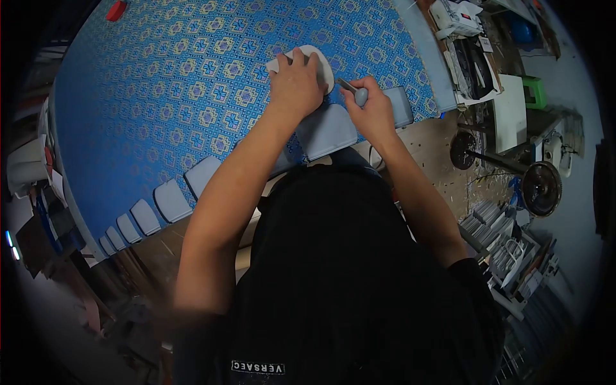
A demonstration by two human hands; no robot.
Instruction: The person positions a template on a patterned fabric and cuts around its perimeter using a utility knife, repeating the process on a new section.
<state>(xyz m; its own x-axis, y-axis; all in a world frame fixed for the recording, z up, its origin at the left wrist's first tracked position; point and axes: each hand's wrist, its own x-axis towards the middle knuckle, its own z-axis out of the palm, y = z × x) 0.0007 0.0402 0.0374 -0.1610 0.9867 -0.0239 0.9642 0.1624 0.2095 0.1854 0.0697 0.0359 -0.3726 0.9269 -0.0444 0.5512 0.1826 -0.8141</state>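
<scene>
On a worktop (147,96) covered in blue, patterned material, the left hand (296,90) lies with fingers spread over a white, rounded piece (323,64), while the right hand (373,114) grips a grey-handled tool (362,97), its narrow end pointing at that piece's edge, though whether they touch is unclear. Grey, rounded pads (172,200) line the near edge, a larger grey pad (327,130) lying just below the hands, and a red object (116,11) sits near the far left corner. Right of the worktop stands something green (534,93).
</scene>
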